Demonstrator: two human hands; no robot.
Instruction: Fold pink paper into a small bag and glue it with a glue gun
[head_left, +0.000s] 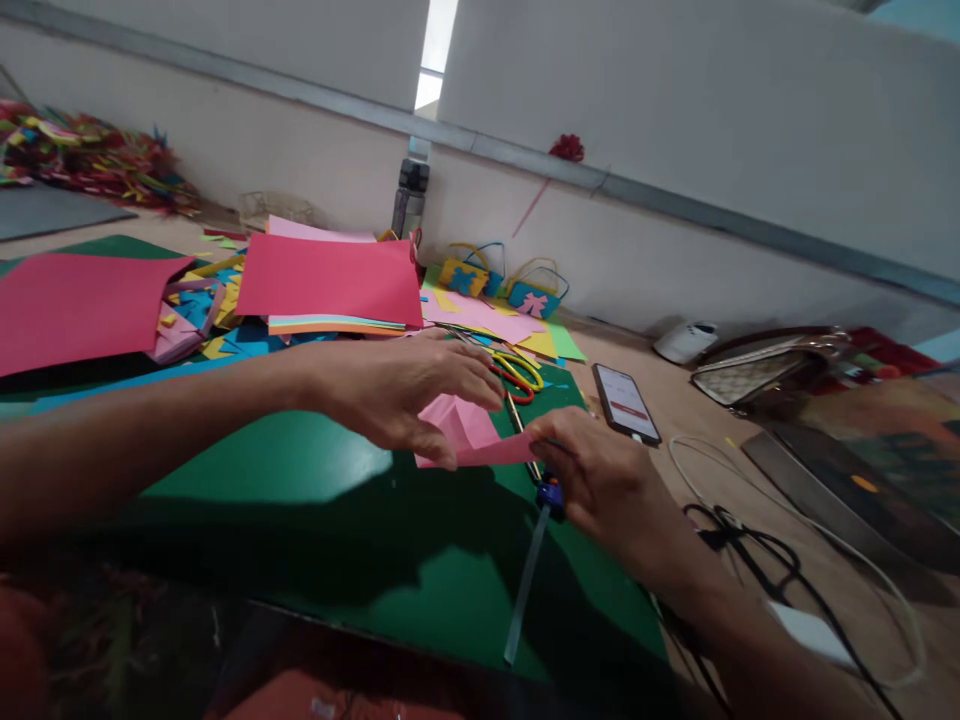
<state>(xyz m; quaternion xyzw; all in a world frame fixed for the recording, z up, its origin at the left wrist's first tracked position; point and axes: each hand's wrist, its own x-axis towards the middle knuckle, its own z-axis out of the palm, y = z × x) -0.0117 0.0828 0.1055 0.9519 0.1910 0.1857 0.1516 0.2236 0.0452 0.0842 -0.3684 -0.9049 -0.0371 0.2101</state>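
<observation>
Handling pink paper point(469, 425), creased, seemingly unfinished; right hand point(600, 475) pinches its end, left hand point(401, 390) grip unclear. Beyond the paper, small bags point(453, 277) look complete.

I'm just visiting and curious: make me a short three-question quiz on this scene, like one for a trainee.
1. Multiple choice: What does the person's right hand pinch?
A) a metal spoon
B) a folded pink paper piece
C) a glass jar

2. True or false: The black rectangular phone lies with its lit screen facing up.

3. Fill in the blank: The smooth flat work surface beneath the paper is coloured ____.

Key: 1. B; 2. True; 3. green.
</observation>
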